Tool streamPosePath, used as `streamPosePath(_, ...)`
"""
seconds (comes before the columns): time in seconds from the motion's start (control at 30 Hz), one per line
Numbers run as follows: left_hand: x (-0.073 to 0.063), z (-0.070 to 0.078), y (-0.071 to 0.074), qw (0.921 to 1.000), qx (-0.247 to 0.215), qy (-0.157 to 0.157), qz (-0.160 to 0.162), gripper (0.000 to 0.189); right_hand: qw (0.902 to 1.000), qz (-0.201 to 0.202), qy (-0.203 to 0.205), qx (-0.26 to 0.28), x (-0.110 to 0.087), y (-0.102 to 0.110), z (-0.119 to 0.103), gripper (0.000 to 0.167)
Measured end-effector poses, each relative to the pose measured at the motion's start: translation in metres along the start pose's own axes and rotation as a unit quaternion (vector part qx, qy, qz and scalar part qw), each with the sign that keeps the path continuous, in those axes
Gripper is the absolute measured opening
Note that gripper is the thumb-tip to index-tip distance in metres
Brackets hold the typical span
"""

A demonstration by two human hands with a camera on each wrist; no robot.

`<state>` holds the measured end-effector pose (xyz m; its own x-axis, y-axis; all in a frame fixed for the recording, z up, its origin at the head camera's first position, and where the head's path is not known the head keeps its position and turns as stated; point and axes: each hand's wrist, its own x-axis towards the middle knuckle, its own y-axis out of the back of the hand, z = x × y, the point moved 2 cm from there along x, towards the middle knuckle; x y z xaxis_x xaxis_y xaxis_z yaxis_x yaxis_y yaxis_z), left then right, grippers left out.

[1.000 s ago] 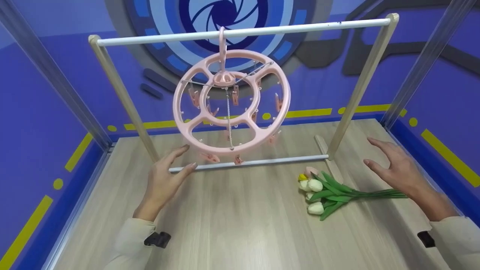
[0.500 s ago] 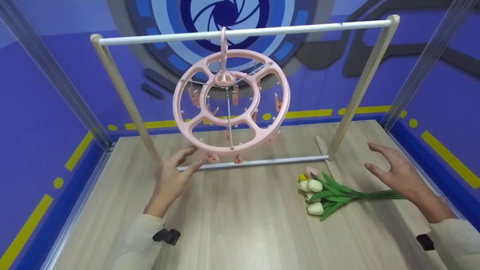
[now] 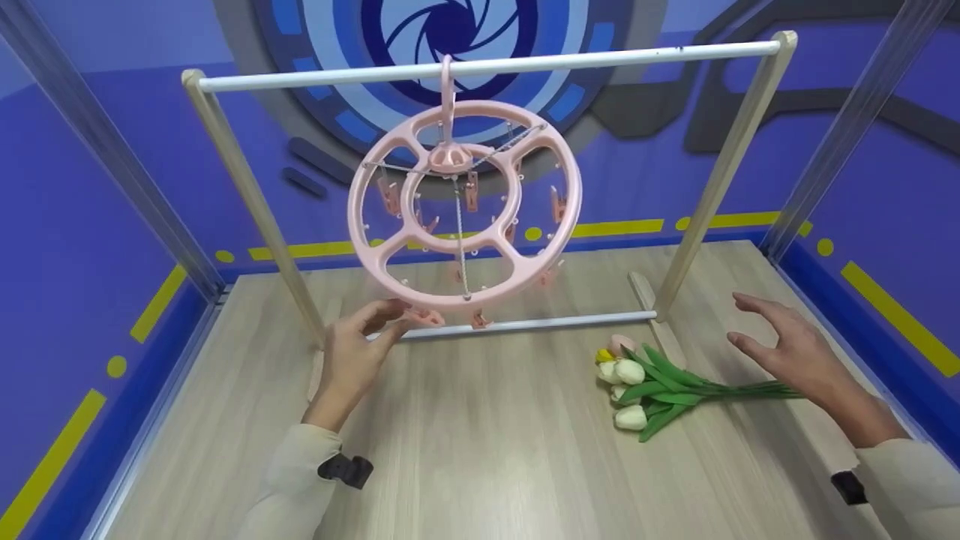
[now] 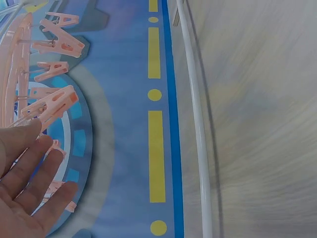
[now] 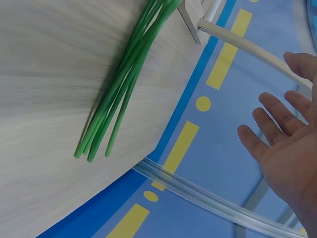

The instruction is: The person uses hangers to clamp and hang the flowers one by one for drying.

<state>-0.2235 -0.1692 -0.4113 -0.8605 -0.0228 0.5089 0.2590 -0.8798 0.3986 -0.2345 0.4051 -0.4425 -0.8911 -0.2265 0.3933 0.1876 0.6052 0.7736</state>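
Pink plastic clip hanger (image 3: 435, 241) hangs by its hook from the white upper rail (image 3: 615, 60), left of centre. Left hand (image 3: 352, 360): held at the hanger's near left edge, thumb and forefinger reaching to a clip (image 3: 426, 318); cannot tell whether they pinch it. Right hand (image 3: 802, 352): raised over the green stems (image 3: 739, 389) at right, fingers released and relaxed, thumb spread apart, directed left.

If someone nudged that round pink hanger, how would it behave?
The hanger would probably swing, since its hook hangs over the white bar. Its open-spoked ring looks plastic, so likely stiff and fairly light. The small clips would likely jiggle, dangling from it.
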Motion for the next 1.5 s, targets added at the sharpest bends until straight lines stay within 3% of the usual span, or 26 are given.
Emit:
streamPosePath(0.3,-0.001,0.004,-0.003,0.9998,-0.014,-0.006,-0.01,0.015,0.9998,-0.014,-0.014,0.003,-0.003,-0.002,0.002,0.06)
streamPosePath(0.53,-0.003,0.005,-0.005,0.997,-0.076,-0.01,-0.015,0.015,0.9995,-0.027,-0.014,-0.002,-0.003,-0.006,0.002,0.055)
streamPosePath(0.73,-0.007,0.004,-0.004,0.9942,-0.106,0.005,-0.017,0.016,0.9994,-0.027,0.008,-0.021,-0.005,-0.013,0.007,0.05)
streamPosePath(1.03,-0.01,0.002,-0.005,0.9852,-0.167,0.041,0.001,0.041,0.9964,-0.081,0.001,-0.023,-0.017,-0.026,0.014,0.035)
streamPosePath(1.23,-0.012,0.0,-0.005,0.9873,-0.15,0.052,0.004,0.041,0.9932,-0.116,-0.008,-0.007,-0.021,-0.033,0.019,0.027)
streamPosePath(1.5,-0.014,0.0,-0.004,0.987,-0.15,0.056,0.011,0.04,0.9921,-0.125,-0.006,0.001,-0.027,-0.036,0.023,0.014)
